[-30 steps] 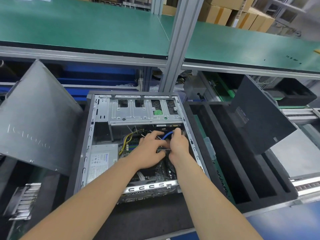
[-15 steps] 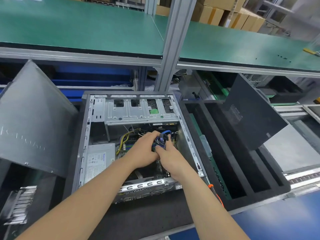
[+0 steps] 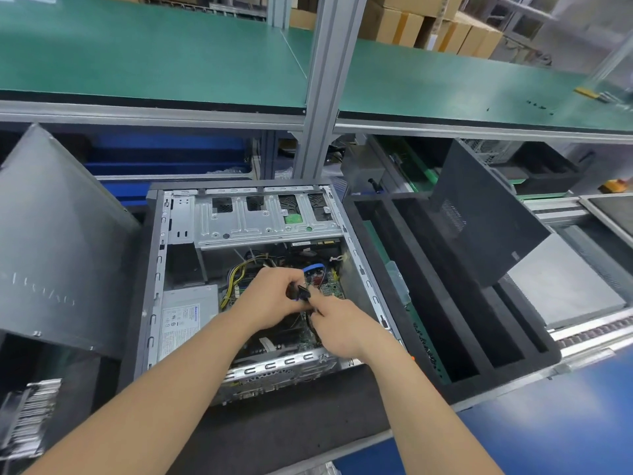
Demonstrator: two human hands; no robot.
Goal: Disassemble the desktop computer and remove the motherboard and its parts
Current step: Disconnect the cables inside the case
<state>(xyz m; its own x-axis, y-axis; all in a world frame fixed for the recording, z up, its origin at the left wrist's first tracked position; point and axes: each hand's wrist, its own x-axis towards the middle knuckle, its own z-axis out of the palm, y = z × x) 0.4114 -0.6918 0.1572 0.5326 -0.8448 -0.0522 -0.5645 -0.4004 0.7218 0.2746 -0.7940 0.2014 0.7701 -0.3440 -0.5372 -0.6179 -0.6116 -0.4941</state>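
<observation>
An open desktop computer case (image 3: pixel 156 279) lies on its side in front of me. Inside it, the green motherboard (image 3: pixel 330 289) shows beside a blue cable (image 3: pixel 313 268) and yellow wires (image 3: pixel 236 274). My left hand (image 3: pixel 274 298) grips a black cable connector (image 3: pixel 301 293) above the board. My right hand (image 3: pixel 337 325) pinches the black cable just below that connector. A silver power supply (image 3: pixel 186 317) sits at the case's left, and the metal drive cage (image 3: pixel 263 221) spans its far end.
A grey side panel (image 3: pixel 58 241) leans at the left. A black foam tray (image 3: pixel 445 303) with long slots stands at the right, another dark panel (image 3: pixel 479 214) propped in it. A heatsink (image 3: pixel 27 416) lies at the lower left. A green shelf (image 3: pixel 154 53) runs overhead.
Both hands have drawn back toward me from the blue cable. The black connector now shows between them, lifted off the board.
</observation>
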